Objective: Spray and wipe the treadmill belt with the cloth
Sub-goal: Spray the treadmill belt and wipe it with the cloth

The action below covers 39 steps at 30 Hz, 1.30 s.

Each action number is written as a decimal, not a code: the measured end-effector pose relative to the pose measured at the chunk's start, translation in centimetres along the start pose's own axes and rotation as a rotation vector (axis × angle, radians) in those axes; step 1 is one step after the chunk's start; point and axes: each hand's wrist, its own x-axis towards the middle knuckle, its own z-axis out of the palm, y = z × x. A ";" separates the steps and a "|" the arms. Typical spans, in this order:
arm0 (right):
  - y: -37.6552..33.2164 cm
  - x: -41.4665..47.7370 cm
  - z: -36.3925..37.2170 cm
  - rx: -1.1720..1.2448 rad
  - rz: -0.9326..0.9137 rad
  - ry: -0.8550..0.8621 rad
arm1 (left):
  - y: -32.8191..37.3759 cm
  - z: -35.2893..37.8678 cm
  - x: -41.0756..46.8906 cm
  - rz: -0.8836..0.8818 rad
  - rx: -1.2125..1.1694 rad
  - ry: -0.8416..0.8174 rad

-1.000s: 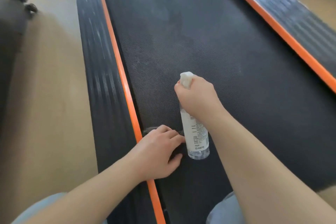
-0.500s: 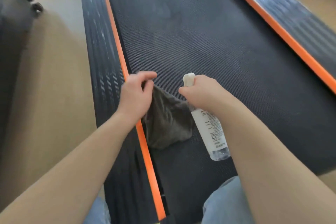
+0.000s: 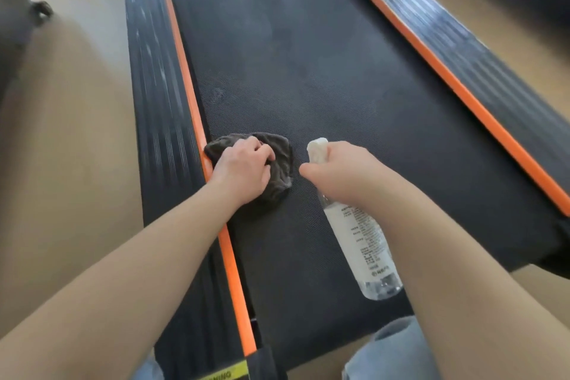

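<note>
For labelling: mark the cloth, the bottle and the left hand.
cloth (image 3: 281, 160): head view, bare fold on its right side.
bottle (image 3: 361, 241): head view, labelled middle of its body.
left hand (image 3: 243, 168): head view, back of the hand.

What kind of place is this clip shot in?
Probably a home or small gym room, indoors. A treadmill belt with orange-edged side rails fills the view on a tan floor; a castor of some wheeled furniture shows at top left.
</note>
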 end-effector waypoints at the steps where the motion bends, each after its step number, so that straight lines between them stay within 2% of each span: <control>1: 0.1 -0.3 0.1 0.008 0.007 0.000 | 0.6 0.5 -0.4 -0.051 0.024 0.002; 7: 1.1 -0.9 0.4 0.015 0.074 -0.015 | 3.4 3.1 -3.8 -0.091 0.099 -0.055; 11: 1.4 -1.4 1.3 0.047 0.107 -0.063 | 4.9 1.8 -5.5 0.088 0.010 -0.063; 15: 0.2 -1.5 2.0 -0.073 0.017 -0.071 | 5.8 0.7 -6.1 0.177 0.080 0.096; 18: -0.8 -1.8 1.9 -0.152 -0.041 -0.063 | 7.3 1.5 -5.9 0.032 0.082 0.031; 20: -1.0 -2.3 1.5 -0.108 -0.047 -0.022 | 8.2 3.0 -6.5 -0.031 0.086 -0.043; 22: -0.5 -2.5 1.0 -0.027 -0.060 0.032 | 8.3 3.7 -7.1 -0.041 0.078 -0.091; 25: 0.8 -2.7 0.5 0.034 -0.030 0.006 | 6.4 3.4 -5.8 -0.064 0.056 -0.188; 29: 2.6 -2.9 -0.2 0.011 0.023 0.025 | 5.5 3.2 -2.4 -0.251 0.085 -0.219; 31: 3.2 -2.8 -0.4 -0.018 0.024 0.040 | 6.7 3.4 -1.9 -0.272 0.085 -0.232; 33: 3.3 -2.5 -0.5 -0.010 0.026 0.035 | 7.9 3.5 -3.7 -0.144 0.083 -0.259; 39: 2.7 -1.3 0.3 -0.017 0.004 -0.008 | 10.0 3.8 -10.3 0.431 0.117 -0.344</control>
